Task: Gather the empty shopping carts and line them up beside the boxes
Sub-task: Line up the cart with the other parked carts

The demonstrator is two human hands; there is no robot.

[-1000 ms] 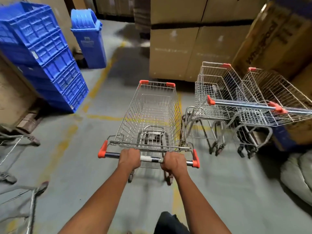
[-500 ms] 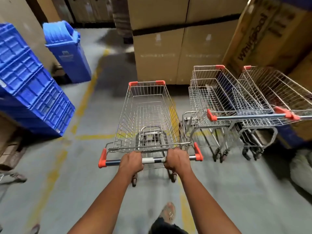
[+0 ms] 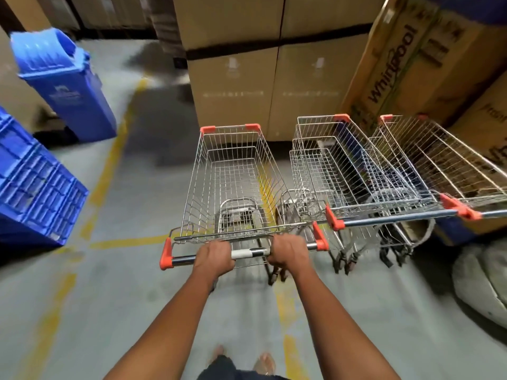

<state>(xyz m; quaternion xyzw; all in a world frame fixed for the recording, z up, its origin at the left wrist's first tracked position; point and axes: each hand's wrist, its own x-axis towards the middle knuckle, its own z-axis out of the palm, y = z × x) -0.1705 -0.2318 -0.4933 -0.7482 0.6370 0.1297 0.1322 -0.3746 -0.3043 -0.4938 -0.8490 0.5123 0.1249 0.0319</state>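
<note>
An empty wire shopping cart (image 3: 233, 185) with orange corner caps stands right in front of me. My left hand (image 3: 215, 256) and my right hand (image 3: 286, 249) both grip its handle bar. Its nose points at the stacked cardboard boxes (image 3: 258, 78) ahead. Just to its right a second empty cart (image 3: 343, 171) is parked, its handle end almost touching mine. A third empty cart (image 3: 439, 163) sits beside that one, close against a large printed carton (image 3: 411, 58).
A blue lidded bin (image 3: 65, 86) stands at the far left and stacked blue crates (image 3: 33, 187) lean nearer on the left. Yellow lines cross the grey floor (image 3: 115, 283). A pale sack (image 3: 482, 283) lies at the right. My feet show at the bottom edge.
I have pushed the cart forward and to the right, so it now stands alongside the two parked carts and close to the boxes. The blue crates and bin have slid leftward in view.
</note>
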